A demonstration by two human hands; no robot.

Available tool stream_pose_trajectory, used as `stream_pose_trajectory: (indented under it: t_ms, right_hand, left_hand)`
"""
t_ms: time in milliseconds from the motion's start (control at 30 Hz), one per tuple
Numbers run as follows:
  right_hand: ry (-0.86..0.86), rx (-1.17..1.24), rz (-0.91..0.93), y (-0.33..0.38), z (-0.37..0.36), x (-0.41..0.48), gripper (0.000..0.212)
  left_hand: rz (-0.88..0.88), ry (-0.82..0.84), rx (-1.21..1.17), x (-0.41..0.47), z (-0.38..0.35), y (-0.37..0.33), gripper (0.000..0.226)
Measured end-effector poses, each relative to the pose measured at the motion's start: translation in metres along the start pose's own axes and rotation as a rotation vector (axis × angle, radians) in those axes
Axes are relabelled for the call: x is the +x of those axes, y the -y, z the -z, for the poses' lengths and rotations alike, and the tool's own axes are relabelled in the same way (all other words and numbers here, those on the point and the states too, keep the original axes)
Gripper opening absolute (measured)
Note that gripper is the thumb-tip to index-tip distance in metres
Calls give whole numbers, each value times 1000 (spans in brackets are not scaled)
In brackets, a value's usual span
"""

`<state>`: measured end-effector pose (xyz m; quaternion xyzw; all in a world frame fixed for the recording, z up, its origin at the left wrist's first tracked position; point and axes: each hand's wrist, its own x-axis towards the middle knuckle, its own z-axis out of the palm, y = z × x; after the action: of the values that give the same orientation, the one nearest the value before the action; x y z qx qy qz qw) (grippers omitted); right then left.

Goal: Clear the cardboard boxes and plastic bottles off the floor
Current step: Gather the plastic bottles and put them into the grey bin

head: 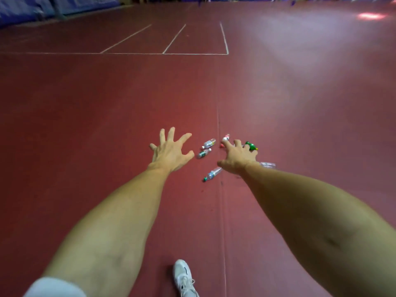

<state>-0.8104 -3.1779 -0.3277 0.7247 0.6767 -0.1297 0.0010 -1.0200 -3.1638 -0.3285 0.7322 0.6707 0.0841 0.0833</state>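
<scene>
Out front on the red sports floor (90, 108), the plastic bottles lie in a loose cluster, all on their sides, around a floor seam (218, 116).

Left hand (171, 151): fingers splayed, holding nothing, just left of the cluster. Right hand (237, 156): also spread and empty as far as we can see, overlapping the cluster's right half in the view. Hands are apart, with two bottles showing in the gap between them.

We read the pose as a two-handed reach: arms straight out, fingers wide to take more than one bottle per go. The bottles look small against the hands, so we judge the hands are well above the floor, with no contact yet.

What we can make out:
- white-labelled bottle (209, 143), with the green-labelled bottle (203, 153) just beside it
- green-capped bottle (212, 174), nearer us
- red-and-white bottle (225, 139) and green bottle (251, 146), both partly behind the right hand's fingers
- bare clear bottle (267, 165), cut by the right wrist

More could sit under the palm; we can't tell. Labels are too small to read. No cardboard boxes in view. Our white shoe (185, 277) and white sleeve (53, 286) are cropped at the bottom edge. The far end is blurred; we only get blue padding (21, 9).
</scene>
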Motion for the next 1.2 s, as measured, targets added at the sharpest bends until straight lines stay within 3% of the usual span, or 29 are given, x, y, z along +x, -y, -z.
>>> stream_pose_trajectory:
  t_ms: [233,467,800,1200]
  right_hand:
    - [-60,31,-168,-72,19,131,73]
    - [-41,80,-270,-144,37,230,74]
    - [-36,32,-196,-252,78,393,80]
    - [32,17,-157,-297,109,560,84]
  left_hand:
    - [-134,62,-6,171,-41,-59,63]
    - [-259,147,36,284,-71,-133,64]
    - [-211,130,76,440,-99,-236,63]
    - [-155,147,91,604,-119,-284,64]
